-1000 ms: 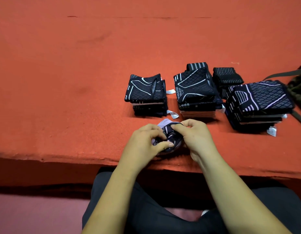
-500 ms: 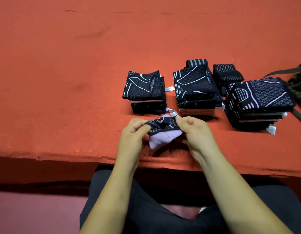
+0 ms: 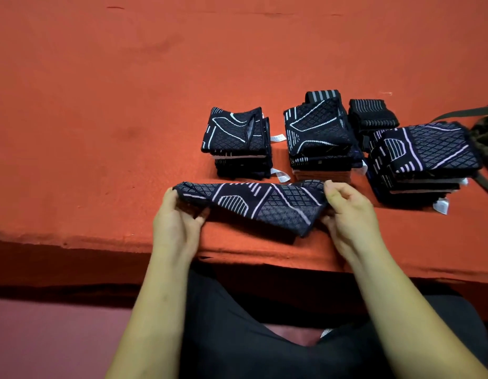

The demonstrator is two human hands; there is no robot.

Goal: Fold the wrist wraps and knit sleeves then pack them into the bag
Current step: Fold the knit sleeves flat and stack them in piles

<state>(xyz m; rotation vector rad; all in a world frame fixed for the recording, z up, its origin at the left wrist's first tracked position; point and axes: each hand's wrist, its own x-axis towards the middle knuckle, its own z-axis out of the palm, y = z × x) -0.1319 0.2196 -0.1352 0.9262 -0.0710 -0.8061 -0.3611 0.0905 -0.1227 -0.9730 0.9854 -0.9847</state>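
Holding a dark navy knit sleeve with pale lilac line pattern (image 3: 260,206) stretched flat above the orange felt-covered desk (image 3: 100,119), near edge. Left hand (image 3: 177,222) pinches the 9 o'clock end, right hand (image 3: 346,212) the 3 o'clock end; probably squaring it for folding. Long axis 9–3, right end drooping lower. Folded stacks (image 3: 318,138) at 12, olive bag (image 3: 483,138) at 2.

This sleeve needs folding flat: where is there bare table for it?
Bare: the red table left of the left stack, and beyond the stacks. Crowded: right side, with middle stack, right stack, wrist wraps and bag.
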